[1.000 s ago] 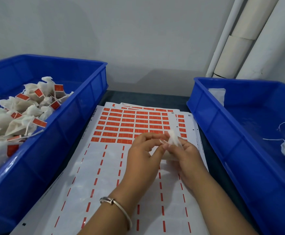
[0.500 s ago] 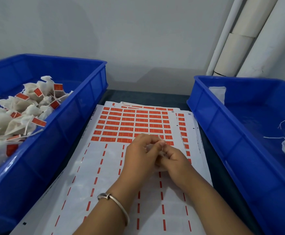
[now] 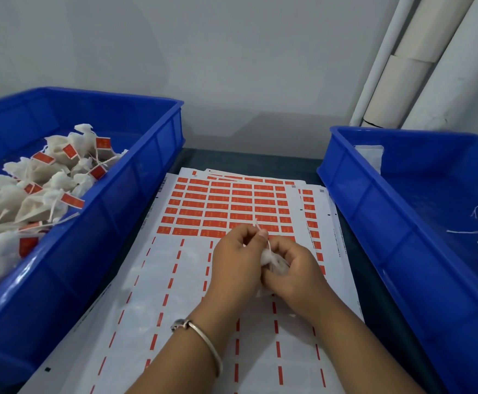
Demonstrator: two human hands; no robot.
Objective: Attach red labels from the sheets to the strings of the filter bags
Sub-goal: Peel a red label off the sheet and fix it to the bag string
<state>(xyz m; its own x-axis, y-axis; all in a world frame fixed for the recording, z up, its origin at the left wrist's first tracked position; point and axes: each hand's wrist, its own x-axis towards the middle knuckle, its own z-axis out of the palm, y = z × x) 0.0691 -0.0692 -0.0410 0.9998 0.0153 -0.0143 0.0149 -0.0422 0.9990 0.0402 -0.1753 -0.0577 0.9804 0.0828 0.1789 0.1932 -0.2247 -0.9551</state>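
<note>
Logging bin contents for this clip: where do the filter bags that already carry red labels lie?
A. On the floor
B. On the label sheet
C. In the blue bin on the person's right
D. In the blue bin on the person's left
D: the labelled filter bags are heaped in the left blue bin; the bags in the right blue bin show bare strings.

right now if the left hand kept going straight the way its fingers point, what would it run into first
The left hand points up and right, pinching the string. Straight on, it would most likely meet the red labels still on the sheet, though its height above the sheet is unclear.
</note>
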